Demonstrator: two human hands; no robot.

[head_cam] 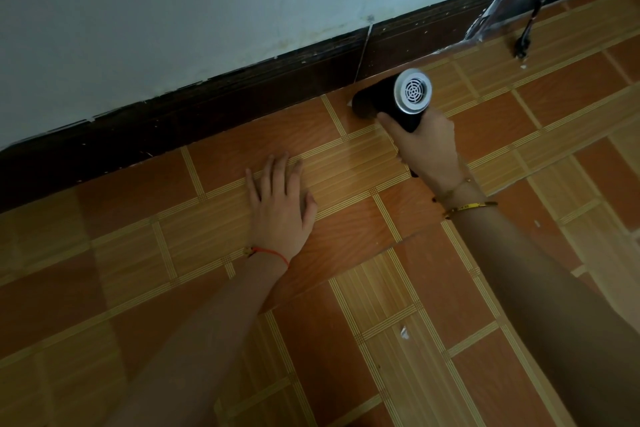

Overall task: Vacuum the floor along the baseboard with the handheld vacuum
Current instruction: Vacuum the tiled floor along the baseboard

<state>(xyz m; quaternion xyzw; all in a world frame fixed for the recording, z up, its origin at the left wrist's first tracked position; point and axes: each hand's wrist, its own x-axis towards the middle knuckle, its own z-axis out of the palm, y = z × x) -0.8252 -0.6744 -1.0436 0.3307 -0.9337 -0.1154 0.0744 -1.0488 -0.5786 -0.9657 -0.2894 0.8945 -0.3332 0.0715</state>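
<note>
black plastic, rigid by the look of it: the handheld vacuum (391,100) is a short barrel with a silver vented cap facing the camera and its mouth pressed down at the floor (346,253), right where the tile meets the dark baseboard (207,107). a small pale scrap sits just at the nozzle's edge.

my right hand (426,149) is wrapped around the handle below the barrel, fingers closed, thumb lying up along the body. grip is low and behind the motor end, which i judge correct: the weight likely sits near that capped end, so holding close under it keeps the nose from lifting. the unit looks light enough for one hand. the shell appears smooth and a little glossy, so a full wrap is safer than a pinch.

my left hand (280,198) lies flat on the floor, palm down, fingers spread, holding nothing, well apart from the vacuum, seemingly propping me.

the handle itself is mostly hidden by my hand and the light is dim, so i cannot tell whether there is a switch under the thumb.

white flecks remain on the tile nearer to me, one (403,332) plainly visible. the baseboard edge is chipped; a hard nozzle dragged against it could scuff further.
</note>
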